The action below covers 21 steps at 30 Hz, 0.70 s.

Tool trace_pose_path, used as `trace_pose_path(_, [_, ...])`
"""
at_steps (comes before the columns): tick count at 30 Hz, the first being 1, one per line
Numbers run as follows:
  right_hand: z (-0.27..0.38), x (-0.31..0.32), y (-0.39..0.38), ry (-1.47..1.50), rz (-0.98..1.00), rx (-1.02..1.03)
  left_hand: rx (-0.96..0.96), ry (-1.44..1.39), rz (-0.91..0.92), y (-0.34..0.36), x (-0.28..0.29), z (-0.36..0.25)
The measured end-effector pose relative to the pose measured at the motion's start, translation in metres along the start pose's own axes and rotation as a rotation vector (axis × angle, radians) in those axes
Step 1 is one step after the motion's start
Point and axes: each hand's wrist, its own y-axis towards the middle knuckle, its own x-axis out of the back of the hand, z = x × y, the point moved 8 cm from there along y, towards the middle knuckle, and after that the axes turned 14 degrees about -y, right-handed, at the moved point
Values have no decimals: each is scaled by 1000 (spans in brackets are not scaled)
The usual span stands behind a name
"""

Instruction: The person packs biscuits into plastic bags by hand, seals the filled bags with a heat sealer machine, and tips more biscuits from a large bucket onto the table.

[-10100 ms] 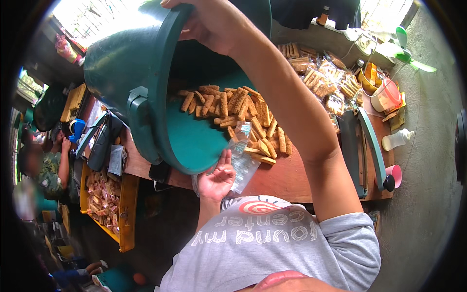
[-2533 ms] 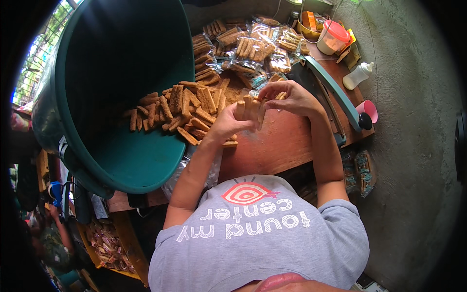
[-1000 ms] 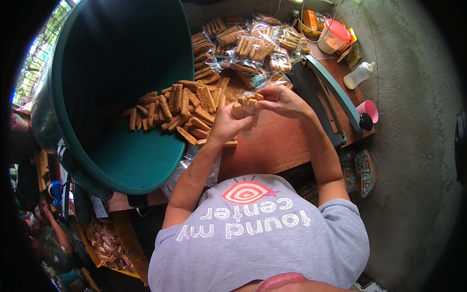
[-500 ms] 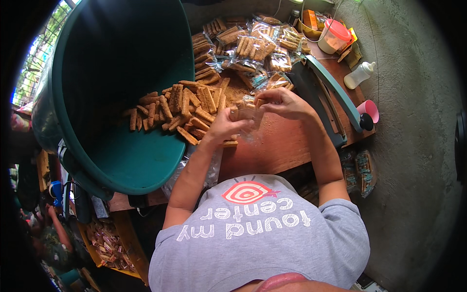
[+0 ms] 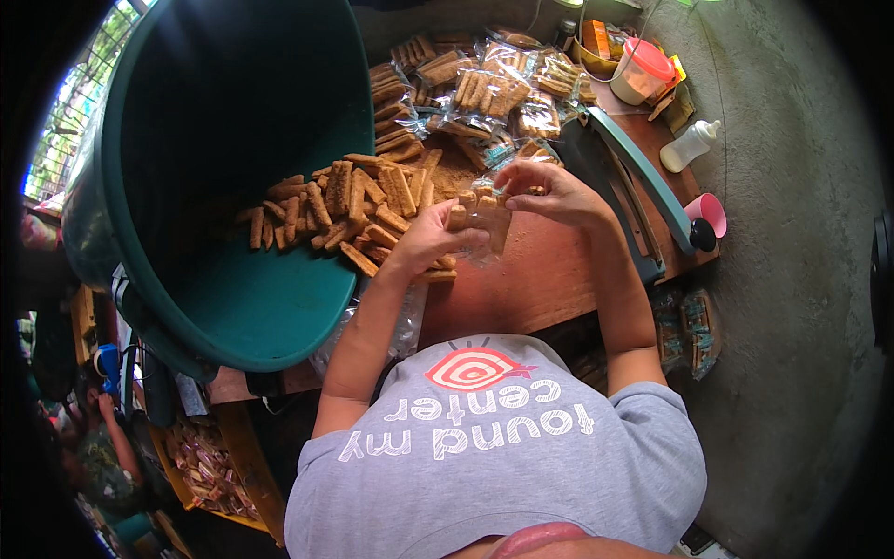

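My left hand (image 5: 431, 238) is closed around one side of a small clear plastic bag (image 5: 481, 247) with several brown biscuit sticks (image 5: 486, 199) standing in it. At the bag's other side, the fingers of my right hand (image 5: 557, 194) are curled in against its mouth and the stick tops. Exactly what the right fingertips pinch is partly hidden. Left of the bag, a heap of loose biscuit sticks (image 5: 358, 200) spills out of a tipped green tub (image 5: 256, 321) onto the wooden table (image 5: 521, 279).
Filled packs (image 5: 489, 93) are piled at the table's back. To the right lies a bag sealer with a long lever arm (image 5: 643, 177). Beyond it are a red-lidded tub (image 5: 644, 70), a white bottle (image 5: 690, 146) and a pink cup (image 5: 706, 214), near a grey wall (image 5: 792, 261).
The biscuit sticks in the bag now stand more upright and show more plainly. My right hand has shifted slightly at the bag's mouth, its fingers spread a little wider.
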Motion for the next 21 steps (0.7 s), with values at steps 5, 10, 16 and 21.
trace_pose_path(5, [14, 2, 0, -158, 101, 138, 101, -212, 95, -4, -14, 4])
trace_pose_path(10, [6, -3, 4, -103, -10, 20, 150, -22, 100, 0, -2, 15])
trace_pose_path(16, [22, 1, 2, -19, 30, 185, 148, -288, 158, -8, -12, 10])
trace_pose_path(21, [28, -1, 3, 53, 42, 281, 151, -343, 165, -10, -17, 6])
